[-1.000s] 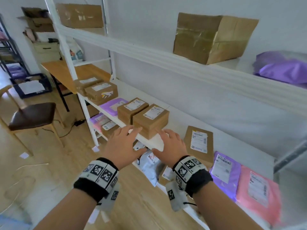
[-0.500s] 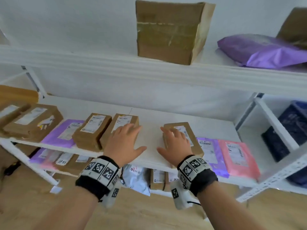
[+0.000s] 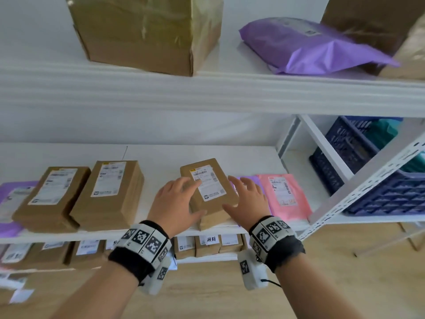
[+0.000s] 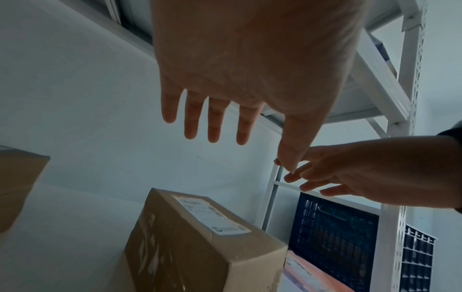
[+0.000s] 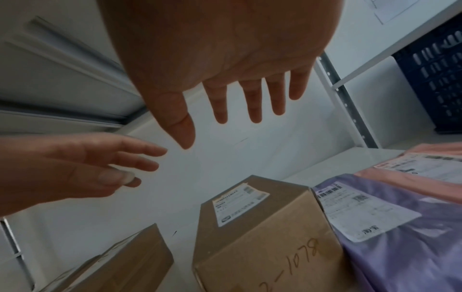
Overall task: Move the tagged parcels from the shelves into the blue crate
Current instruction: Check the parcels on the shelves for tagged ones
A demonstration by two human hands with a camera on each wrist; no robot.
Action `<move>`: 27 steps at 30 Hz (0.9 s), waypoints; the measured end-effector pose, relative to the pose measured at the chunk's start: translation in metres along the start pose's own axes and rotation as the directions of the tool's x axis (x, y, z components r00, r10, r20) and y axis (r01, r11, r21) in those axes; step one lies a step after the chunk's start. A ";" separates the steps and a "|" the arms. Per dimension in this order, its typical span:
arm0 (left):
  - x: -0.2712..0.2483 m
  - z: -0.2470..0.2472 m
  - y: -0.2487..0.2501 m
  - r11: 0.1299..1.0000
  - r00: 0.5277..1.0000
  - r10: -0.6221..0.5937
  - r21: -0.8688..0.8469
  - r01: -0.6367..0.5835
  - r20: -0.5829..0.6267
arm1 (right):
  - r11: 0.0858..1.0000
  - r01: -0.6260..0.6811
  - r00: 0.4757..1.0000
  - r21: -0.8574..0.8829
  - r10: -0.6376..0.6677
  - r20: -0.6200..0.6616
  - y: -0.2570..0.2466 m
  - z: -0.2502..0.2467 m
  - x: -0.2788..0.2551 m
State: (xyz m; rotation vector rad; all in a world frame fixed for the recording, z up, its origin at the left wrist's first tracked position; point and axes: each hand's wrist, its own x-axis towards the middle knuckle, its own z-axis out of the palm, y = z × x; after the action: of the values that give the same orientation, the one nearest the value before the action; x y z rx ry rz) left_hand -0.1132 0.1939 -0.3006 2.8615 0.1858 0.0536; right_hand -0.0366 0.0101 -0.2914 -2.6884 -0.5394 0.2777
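A small brown labelled box (image 3: 209, 192) lies on the middle shelf (image 3: 161, 157). My left hand (image 3: 177, 199) is at the box's left side and my right hand (image 3: 246, 196) at its right side. Both are spread with straight fingers. In the left wrist view the left hand (image 4: 225, 118) hovers above the box (image 4: 200, 237) without touching it. The right wrist view shows the right hand (image 5: 225, 110) likewise above the box (image 5: 262, 227), which has numbers handwritten on its end. The blue crate (image 3: 379, 180) stands in the shelf bay to the right.
Two brown boxes (image 3: 108, 192) lie left of the hands. A purple mailer (image 5: 375, 217) and a pink mailer (image 3: 285, 194) lie to the right. A white upright (image 3: 368, 180) separates them from the crate. A big carton (image 3: 145, 31) and a purple bag (image 3: 310, 47) sit above, and more parcels (image 3: 207, 245) below.
The view has swung right along the shelf. Both hands have left the pair of boxes and come to either side of the single brown box, fingers still spread.
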 end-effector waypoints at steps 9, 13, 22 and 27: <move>0.016 0.029 -0.003 1.000 0.998 -0.028 0.000 0.028 0.058 | 0.999 -0.031 0.997 0.018 0.029 0.067 0.016 0.015 0.021; 0.022 0.041 -0.009 0.999 0.994 -0.038 0.035 0.034 0.107 | 0.997 -0.067 0.994 0.041 0.062 0.095 0.016 0.022 0.032; 0.034 0.069 -0.015 0.998 0.975 -0.065 0.036 0.059 0.213 | 0.990 -0.118 0.987 0.081 0.108 0.116 0.030 0.045 0.053; 0.045 0.074 -0.017 0.989 0.959 -0.120 -0.051 0.137 0.256 | 0.983 -0.150 0.981 0.108 0.135 0.141 0.036 0.052 0.061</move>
State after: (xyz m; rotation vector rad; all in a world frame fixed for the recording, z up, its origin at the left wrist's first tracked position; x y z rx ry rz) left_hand -0.0668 0.1959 -0.3757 2.7474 0.3106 -0.3227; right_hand 0.0163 0.0215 -0.3604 -2.6094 -0.3559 0.5161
